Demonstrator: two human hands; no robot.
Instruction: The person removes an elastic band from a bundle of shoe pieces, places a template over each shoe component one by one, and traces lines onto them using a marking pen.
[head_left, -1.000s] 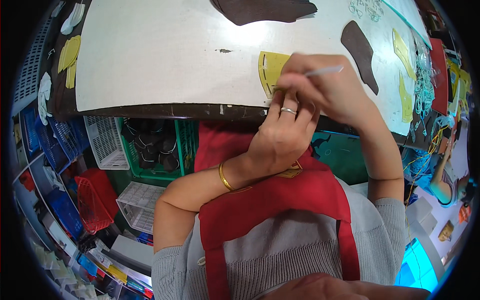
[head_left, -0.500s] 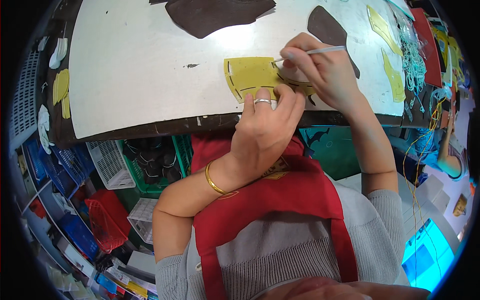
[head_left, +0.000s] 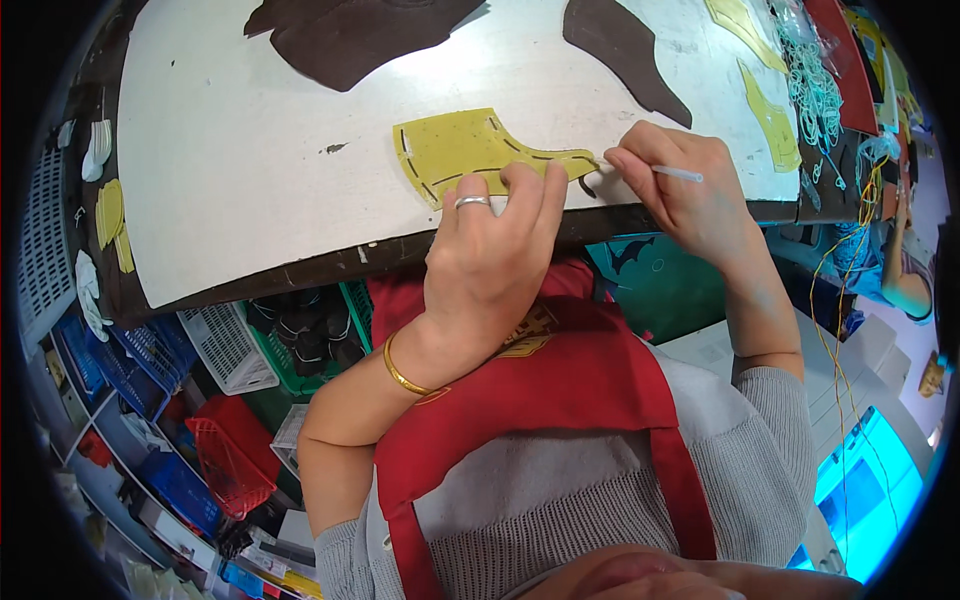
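Observation:
A yellow pattern template [head_left: 450, 140] with dark slots along its edges lies on the white tabletop, broad at its left end and narrowing to the right. Spread fingers of my left hand [head_left: 485, 260] press down on its near edge; a ring and a gold bangle show on that arm. My right hand [head_left: 690, 190] pinches a slim white pen [head_left: 680, 174], whose tip is at the template's narrow right end. A small dark curved strip [head_left: 587, 187] pokes out below that end; what lies under the template is hidden.
Dark brown cut pieces [head_left: 360, 40] lie at the far side of the white tabletop [head_left: 250, 180]. More yellow templates [head_left: 768, 120] and tangled pale cord [head_left: 815, 80] sit at the right. Below the table edge stand crates [head_left: 230, 350] and a red basket [head_left: 235, 455].
My right hand has moved right and slightly down along the template, bringing the pen tip from its upper edge to the narrow end. The view has shifted a little.

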